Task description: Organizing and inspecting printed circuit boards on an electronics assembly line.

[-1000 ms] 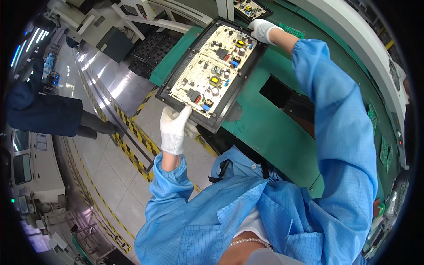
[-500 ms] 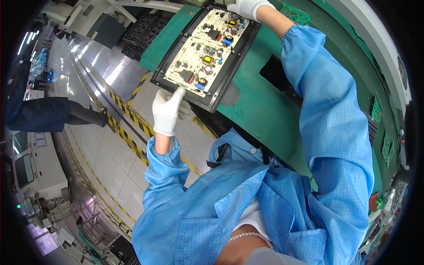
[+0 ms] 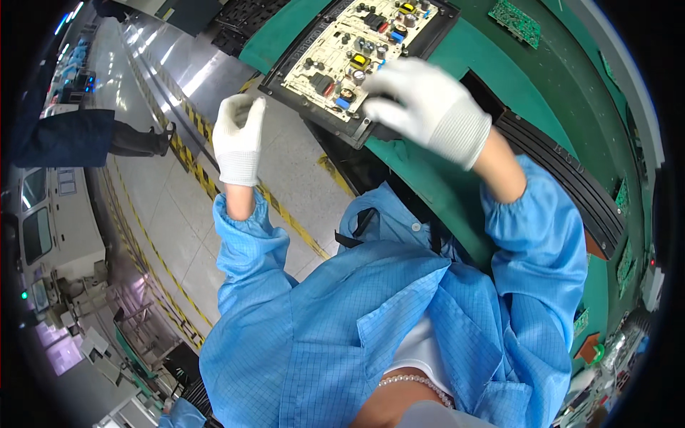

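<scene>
A black tray (image 3: pixel 289 98) lies on the green work surface, holding pale circuit boards (image 3: pixel 325 58) fitted with capacitors, yellow transformers and blue parts. My left hand (image 3: pixel 239 135), in a white glove, hovers off the tray's near left corner, over the floor. Its fingers curl with a gap to the thumb, and nothing is in it. Above the tray's near right edge is my right hand (image 3: pixel 432 107), also gloved and slightly blurred by motion. Thumb and fingers are spread apart there, with nothing visible between them; whether they touch the tray is unclear.
A long black slotted bar (image 3: pixel 564 171) lies on the green surface at right. Loose green circuit boards (image 3: pixel 515 21) rest farther back. Yellow-black tape (image 3: pixel 289 217) marks the floor at left, where a person in dark clothes (image 3: pixel 68 137) stands.
My left hand has let go of the tray's near corner and moved left. My right hand has left the far edge and come nearer. The black bar is more exposed at right.
</scene>
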### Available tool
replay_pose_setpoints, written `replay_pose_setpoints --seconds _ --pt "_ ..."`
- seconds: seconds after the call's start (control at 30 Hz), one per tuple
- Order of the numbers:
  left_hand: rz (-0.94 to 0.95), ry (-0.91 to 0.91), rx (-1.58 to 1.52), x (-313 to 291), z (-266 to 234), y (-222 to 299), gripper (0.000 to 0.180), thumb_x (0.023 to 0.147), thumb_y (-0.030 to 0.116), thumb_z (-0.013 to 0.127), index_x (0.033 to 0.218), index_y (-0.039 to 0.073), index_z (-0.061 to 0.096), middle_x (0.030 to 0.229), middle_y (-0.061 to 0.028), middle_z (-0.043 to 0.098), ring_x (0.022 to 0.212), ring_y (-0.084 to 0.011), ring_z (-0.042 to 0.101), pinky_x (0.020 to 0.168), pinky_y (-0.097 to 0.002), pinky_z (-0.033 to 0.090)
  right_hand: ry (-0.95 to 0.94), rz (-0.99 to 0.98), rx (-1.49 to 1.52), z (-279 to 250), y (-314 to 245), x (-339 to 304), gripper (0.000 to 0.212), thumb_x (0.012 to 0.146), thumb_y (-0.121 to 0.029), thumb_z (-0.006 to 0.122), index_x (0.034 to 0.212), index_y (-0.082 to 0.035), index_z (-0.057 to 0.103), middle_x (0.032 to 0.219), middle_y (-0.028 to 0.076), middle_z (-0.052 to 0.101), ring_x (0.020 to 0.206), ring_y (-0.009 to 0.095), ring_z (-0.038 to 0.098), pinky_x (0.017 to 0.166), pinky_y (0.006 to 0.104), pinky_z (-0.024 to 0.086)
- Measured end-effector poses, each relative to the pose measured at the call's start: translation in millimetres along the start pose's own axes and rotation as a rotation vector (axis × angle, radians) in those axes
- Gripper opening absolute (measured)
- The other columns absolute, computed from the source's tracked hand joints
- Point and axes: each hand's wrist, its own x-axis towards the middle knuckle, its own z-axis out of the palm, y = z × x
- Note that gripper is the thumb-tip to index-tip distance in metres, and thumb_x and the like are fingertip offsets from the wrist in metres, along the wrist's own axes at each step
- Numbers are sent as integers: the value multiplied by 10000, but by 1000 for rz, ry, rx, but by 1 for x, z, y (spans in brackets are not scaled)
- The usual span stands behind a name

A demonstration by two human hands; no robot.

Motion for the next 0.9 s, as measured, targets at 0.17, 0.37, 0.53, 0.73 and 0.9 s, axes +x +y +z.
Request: replay_pose_setpoints --seconds 0.17,0.37,0.53,0.73,0.9 --pt "241 118 46 14 12 -16 380 872 216 737 1171 10 623 1096 -134 653 1024 -221 647 874 -328 526 8 9 -105 40 -21 -15 469 782 -307 742 1173 -77 624 1113 109 597 1064 310 554 934 414 457" --pt "156 44 -43 34 23 -10 415 877 200 717 1213 -18 608 1155 -155 659 1044 -229 648 920 -335 511 50 41 -11 43 -19 -17 488 703 -294 801 1136 -127 649 1114 76 586 1074 292 536 947 413 423" --pt "167 -93 89 44 32 0 432 884 237 707 1209 -37 632 1129 -163 695 1037 -206 659 923 -313 503 43 97 29 48 -17 -17 453 675 -317 819 1061 -150 652 1061 44 574 1090 274 527 981 404 385" --pt "92 -200 80 54 22 2 366 873 240 700 1148 -1 688 1133 -158 699 1033 -269 672 939 -337 496 63 72 61 51 -13 -20 455 681 -315 817 1068 -143 651 1100 45 589 1104 266 534 985 403 386" --pt "449 -66 266 35 21 23 249 840 171 723 1055 45 721 1085 -135 694 1008 -293 662 904 -355 509 123 92 142 45 -11 -22 413 724 -295 790 1074 -124 653 1115 64 609 1116 271 541 993 415 393"
